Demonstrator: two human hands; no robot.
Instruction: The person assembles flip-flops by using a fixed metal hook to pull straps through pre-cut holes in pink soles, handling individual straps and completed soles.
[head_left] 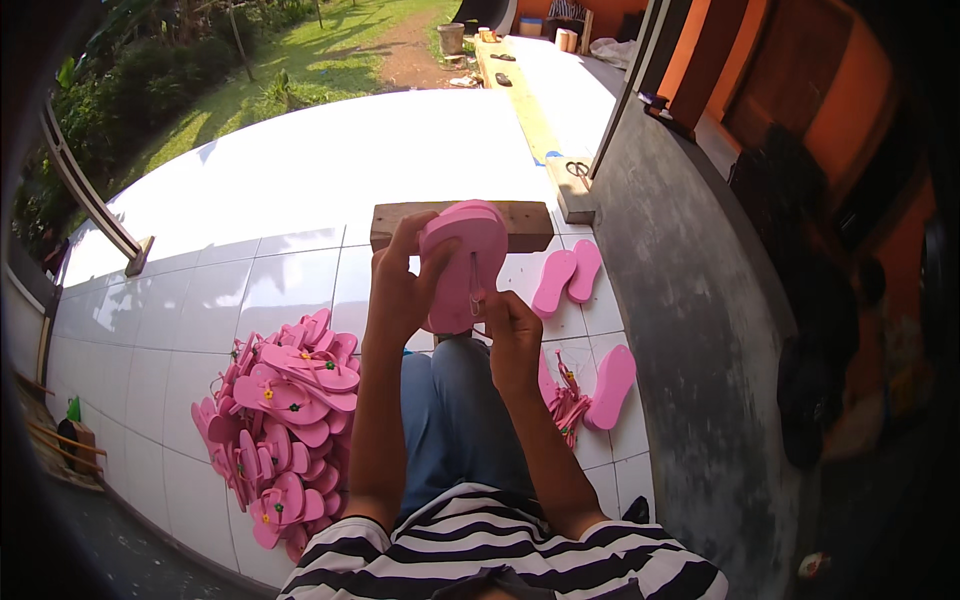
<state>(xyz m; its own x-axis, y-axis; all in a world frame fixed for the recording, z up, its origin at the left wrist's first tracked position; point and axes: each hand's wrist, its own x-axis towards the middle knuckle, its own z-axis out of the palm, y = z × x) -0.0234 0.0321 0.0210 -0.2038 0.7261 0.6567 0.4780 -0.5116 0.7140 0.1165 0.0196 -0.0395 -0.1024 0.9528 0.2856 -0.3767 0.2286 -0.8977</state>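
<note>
Upright in front of me, a pink flip-flop sole [462, 235] leans against a wooden block; a second pink edge shows behind its top. My left hand [405, 285] grips it from the left side, thumb across its face. A thin metal tool with a looped end [476, 300] lies against the sole, pinched by the closed fingers of my right hand [513, 335]. The tool's far tip is hard to make out. Beyond my right arm lie loose pink soles [610, 388] and a bunch of pink straps [568, 408].
The wooden block [525, 222] stands just past my knees. A large heap of pink flip-flops [285, 400] with flower trims is on the tiles at left. Two pink soles [553, 282] lie at right. Scissors [578, 170] rest on a ledge beside the grey wall [690, 330].
</note>
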